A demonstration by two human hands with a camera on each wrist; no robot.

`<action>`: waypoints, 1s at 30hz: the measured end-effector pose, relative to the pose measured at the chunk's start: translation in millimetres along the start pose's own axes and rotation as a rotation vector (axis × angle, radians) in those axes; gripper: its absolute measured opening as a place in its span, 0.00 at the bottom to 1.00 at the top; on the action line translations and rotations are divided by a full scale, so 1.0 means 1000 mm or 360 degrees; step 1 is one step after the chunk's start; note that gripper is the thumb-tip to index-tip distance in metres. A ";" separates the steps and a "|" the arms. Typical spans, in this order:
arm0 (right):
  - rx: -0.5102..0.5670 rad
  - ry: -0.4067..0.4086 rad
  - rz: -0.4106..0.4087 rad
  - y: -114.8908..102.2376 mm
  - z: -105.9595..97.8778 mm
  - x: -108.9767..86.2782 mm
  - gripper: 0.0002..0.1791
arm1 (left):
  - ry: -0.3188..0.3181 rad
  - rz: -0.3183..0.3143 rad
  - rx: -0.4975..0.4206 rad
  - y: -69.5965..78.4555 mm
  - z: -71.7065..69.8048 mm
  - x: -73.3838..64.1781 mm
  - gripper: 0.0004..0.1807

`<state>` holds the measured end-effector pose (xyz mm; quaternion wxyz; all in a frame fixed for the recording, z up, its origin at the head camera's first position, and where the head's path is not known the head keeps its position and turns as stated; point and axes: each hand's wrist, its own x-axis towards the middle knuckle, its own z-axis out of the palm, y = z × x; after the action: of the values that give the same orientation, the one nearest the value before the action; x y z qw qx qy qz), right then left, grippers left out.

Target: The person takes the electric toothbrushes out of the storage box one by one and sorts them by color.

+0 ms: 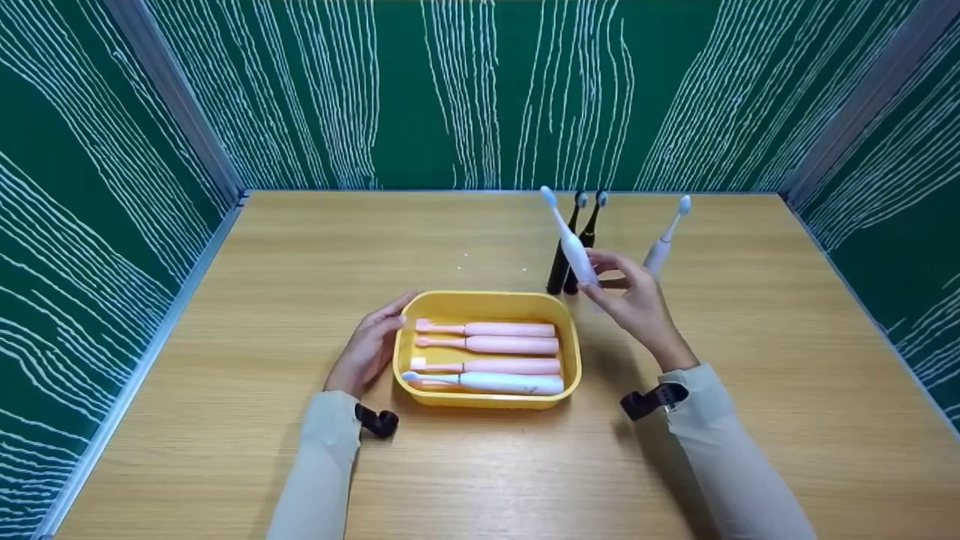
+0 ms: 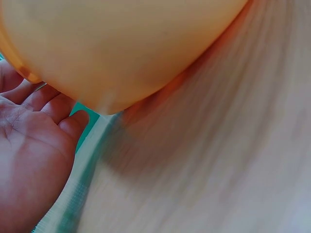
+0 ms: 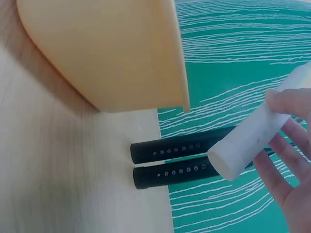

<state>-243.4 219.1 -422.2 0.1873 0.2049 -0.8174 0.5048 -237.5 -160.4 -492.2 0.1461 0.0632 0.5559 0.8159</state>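
In the head view my right hand [image 1: 634, 300] pinches a white electric toothbrush [image 1: 576, 251] by its lower handle, brush head up and tilted left. Two black electric toothbrushes [image 1: 557, 268] stand upright behind it; the right wrist view shows the buttons on their handles. Just beyond my right hand stands another white electric toothbrush [image 1: 657, 256], its base hidden. At the left end of a yellow bin [image 1: 487, 300], my left hand [image 1: 367, 349] grips the rim. Inside lie several pink toothbrushes [image 1: 510, 345] and one white electric toothbrush [image 1: 510, 383] along the front.
The bin sits on a wooden table [image 1: 487, 480]. Green panels [image 1: 405, 90] with wavy white lines wall in its back and both sides. A few small white specks [image 1: 463, 260] dot the tabletop behind the bin. Each wrist wears a dark strap.
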 end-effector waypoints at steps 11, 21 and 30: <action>0.0011 0.0208 0.0072 0.013 -0.011 -0.008 0.23 | 0.0034 -0.0011 -0.0025 0.000 0.000 0.001 0.29; 0.0092 0.0442 0.0135 0.017 -0.017 -0.011 0.22 | -0.0006 -0.0008 -0.0015 0.001 0.000 -0.001 0.29; 0.0110 0.0622 0.0221 0.028 -0.021 -0.014 0.25 | -0.0029 0.0021 0.0004 -0.001 -0.001 0.000 0.29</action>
<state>-243.6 251.5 -441.6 0.3000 0.0526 -0.7598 0.5745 -237.2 -161.1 -493.4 0.1457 0.0745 0.5551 0.8155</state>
